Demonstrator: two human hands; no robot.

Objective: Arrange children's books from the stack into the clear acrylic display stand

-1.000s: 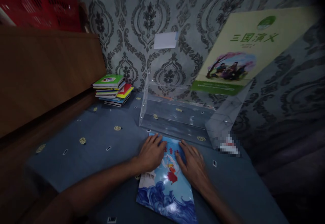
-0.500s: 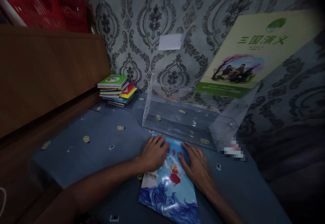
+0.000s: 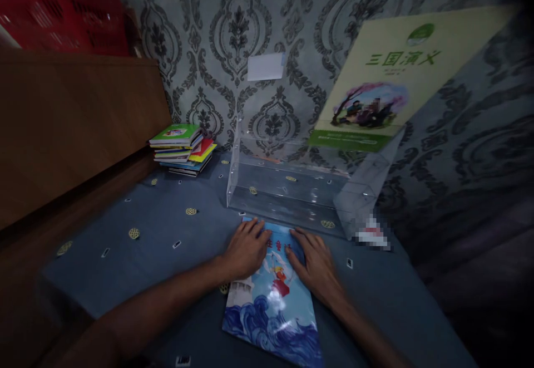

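Observation:
A blue picture book (image 3: 287,307) lies flat on the cloth, its cover showing a red-clad figure above dark blue waves. My left hand (image 3: 246,250) rests on the book's upper left side, fingers stretched toward the top edge. On the upper right side lies my right hand (image 3: 317,265), its fingers extended and the thumb apart over the cover. Just beyond the book stands a clear acrylic rack (image 3: 287,198). A cream and green book (image 3: 375,78) leans upright at the rack's right end.
A stack of books (image 3: 181,148) sits at the back left of the blue patterned cloth (image 3: 162,262). Left of it is a wooden cabinet (image 3: 75,128) with a red basket (image 3: 62,14) on top. A white card (image 3: 266,67) appears against the patterned wall (image 3: 240,28).
The view has shifted slightly, so most things appear a little further left. Both hands stay on the blue picture book in nearly the same pose.

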